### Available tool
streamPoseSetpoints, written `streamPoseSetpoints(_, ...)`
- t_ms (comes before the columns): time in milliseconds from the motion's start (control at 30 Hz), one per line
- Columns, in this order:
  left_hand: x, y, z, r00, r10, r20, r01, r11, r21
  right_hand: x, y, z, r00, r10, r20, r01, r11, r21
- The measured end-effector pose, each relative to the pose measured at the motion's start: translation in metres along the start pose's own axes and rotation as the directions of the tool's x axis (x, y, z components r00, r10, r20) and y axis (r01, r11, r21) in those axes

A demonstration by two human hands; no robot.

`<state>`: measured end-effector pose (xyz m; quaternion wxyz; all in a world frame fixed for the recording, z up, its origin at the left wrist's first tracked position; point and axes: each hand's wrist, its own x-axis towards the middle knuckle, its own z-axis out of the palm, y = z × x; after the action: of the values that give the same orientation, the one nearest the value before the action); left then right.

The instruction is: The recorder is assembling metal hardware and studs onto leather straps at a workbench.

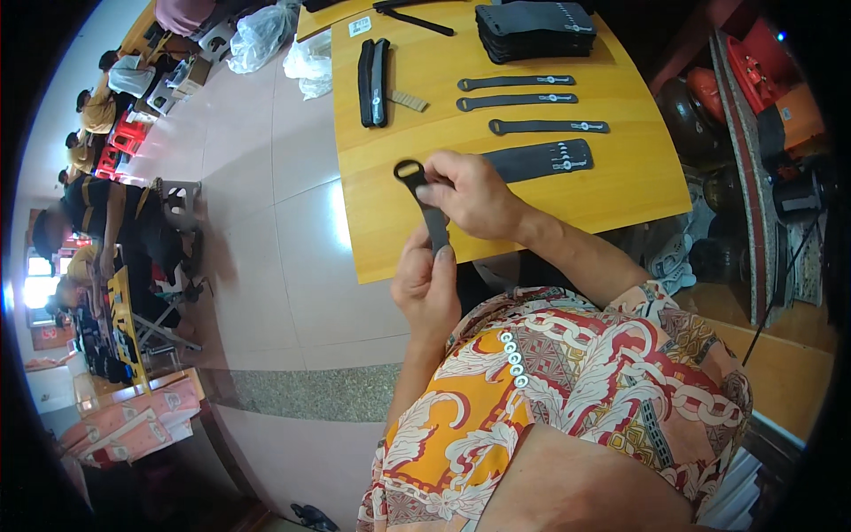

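Over the near left part of the yellow table (372, 239), both my hands are on a black hook-and-loop strap (434, 222) with an oval slot at its upper end. My left hand (427, 288) pinches its lower end between thumb and fingers. Higher up, my right hand (479, 197) grips the strap just below the slot, its fingertips partly hidden. Past my right hand lies a wider flat black piece (536, 163) with white print, partly covered by that hand. Beyond it, three similar straps, including a near one (550, 127), lie crosswise with their slotted ends to the left.
A stack of black pieces (535, 40) stands at the table's far right. Toward the far left lie a black strap bundle (373, 84) and a tan ridged strip (409, 102). White plastic bags (263, 40) rest on the floor. Other people sit or stand at the left.
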<state>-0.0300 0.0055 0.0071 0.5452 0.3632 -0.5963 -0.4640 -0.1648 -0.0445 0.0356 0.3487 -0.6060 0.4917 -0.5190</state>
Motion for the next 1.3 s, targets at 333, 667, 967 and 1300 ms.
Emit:
streamPoseSetpoints(333,0.017,-0.016,-0.021,0.957,-0.29,-0.002,0.277,0.915,-0.294,0.129,0.068,-0.075,0.83,-0.252,-0.498,0.005,0.896,-0.444)
streamPoseSetpoints(667,0.056,-0.013,-0.006,0.917,-0.371,0.147,0.397,0.885,-0.242,0.122,0.035,-0.255,0.345,-0.642,-0.685,-0.205,0.661,-0.722)
streamPoseSetpoints(967,0.057,-0.039,-0.073,0.781,-0.624,0.044,0.597,0.764,0.244,-0.03,0.041,-0.354,0.583,-0.607,-0.541,-0.495,0.263,-0.828)
streamPoseSetpoints(1300,0.039,-0.037,-0.079,0.959,-0.227,-0.169,0.283,0.783,0.554,-0.097,0.113,-0.24,0.902,-0.124,-0.414,-0.336,0.402,-0.852)
